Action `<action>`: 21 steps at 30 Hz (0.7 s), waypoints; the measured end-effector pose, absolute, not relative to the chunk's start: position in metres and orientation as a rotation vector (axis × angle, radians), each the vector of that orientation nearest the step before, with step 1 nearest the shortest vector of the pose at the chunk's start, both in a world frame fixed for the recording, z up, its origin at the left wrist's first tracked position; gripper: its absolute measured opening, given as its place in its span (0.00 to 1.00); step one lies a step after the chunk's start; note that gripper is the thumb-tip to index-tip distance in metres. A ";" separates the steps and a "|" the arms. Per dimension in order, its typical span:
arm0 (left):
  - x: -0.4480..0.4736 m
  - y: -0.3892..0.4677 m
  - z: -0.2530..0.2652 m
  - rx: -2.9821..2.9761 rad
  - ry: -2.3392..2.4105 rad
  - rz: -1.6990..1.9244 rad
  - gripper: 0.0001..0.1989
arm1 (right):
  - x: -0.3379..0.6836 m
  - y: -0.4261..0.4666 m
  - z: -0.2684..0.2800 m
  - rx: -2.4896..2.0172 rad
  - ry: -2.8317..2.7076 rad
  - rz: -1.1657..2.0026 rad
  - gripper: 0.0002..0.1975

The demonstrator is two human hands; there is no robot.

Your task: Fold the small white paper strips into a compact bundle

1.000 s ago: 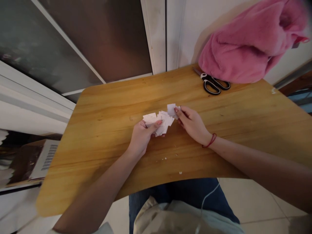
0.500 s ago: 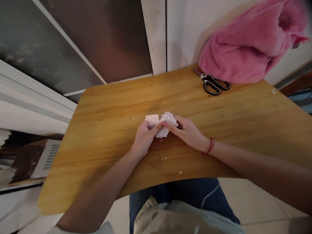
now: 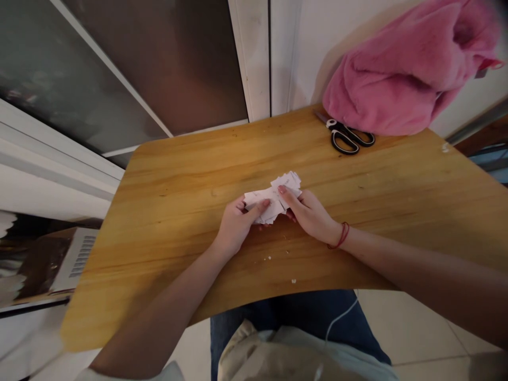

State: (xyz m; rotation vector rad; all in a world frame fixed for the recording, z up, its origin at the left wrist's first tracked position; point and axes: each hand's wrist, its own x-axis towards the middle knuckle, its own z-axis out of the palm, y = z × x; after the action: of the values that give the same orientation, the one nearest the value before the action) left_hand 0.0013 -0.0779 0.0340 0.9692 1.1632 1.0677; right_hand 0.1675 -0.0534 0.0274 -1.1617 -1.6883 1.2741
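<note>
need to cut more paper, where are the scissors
In the head view the scissors lie at the far right of the wooden table, beside the pink cloth, well beyond both hands.

White paper slips (image 3: 273, 198) lie on a honey-yellow wooden table (image 3: 178, 211), with black-and-white scissors (image 3: 348, 137) and a pink fleece garment (image 3: 400, 69) at upper right.
</note>
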 end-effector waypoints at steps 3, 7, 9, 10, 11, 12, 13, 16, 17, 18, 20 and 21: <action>0.001 -0.078 0.037 0.937 1.200 1.086 0.16 | 0.168 -0.049 0.025 -1.239 -1.566 1.267 0.29; -0.002 -0.076 0.040 0.899 1.224 1.147 0.18 | 0.169 -0.043 0.026 -1.236 -1.516 1.271 0.24; -0.003 -0.076 0.040 0.916 1.212 1.164 0.18 | 0.170 -0.043 0.028 -1.262 -1.699 1.208 0.23; -0.003 -0.076 0.039 0.931 1.216 1.161 0.18 | 0.170 -0.043 0.030 -1.275 -1.822 1.172 0.23; -0.003 -0.076 0.039 0.949 1.226 1.153 0.19 | 0.170 -0.045 0.031 -1.275 -1.946 1.150 0.22; -0.003 -0.076 0.038 0.969 1.238 1.144 0.19 | 0.169 -0.047 0.033 -1.260 -2.058 1.144 0.21; -0.003 -0.076 0.038 0.994 1.247 1.134 0.19 | 0.169 -0.048 0.035 -1.241 -2.148 1.153 0.19; -0.001 -0.077 0.037 1.073 1.238 1.111 0.19 | 0.168 -0.051 0.037 -1.243 -2.291 1.231 0.13; -0.001 -0.077 0.038 1.100 1.232 1.103 0.19 | 0.168 -0.051 0.037 -1.269 -2.299 1.249 0.12; -0.001 -0.077 0.038 1.127 1.232 1.087 0.19 | 0.168 -0.050 0.037 -1.286 -2.299 1.261 0.12; -0.002 -0.076 0.038 1.160 1.237 1.035 0.20 | 0.169 -0.048 0.035 -1.271 -2.292 1.276 0.11; -0.002 -0.076 0.038 1.159 1.240 1.005 0.20 | 0.169 -0.047 0.034 -1.248 -2.287 1.280 0.10</action>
State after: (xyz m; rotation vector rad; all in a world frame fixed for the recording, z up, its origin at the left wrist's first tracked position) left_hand -0.0025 -0.0761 0.0382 1.1592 1.2397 1.0055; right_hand 0.1690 -0.0471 0.0344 -1.2484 -2.2868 1.2800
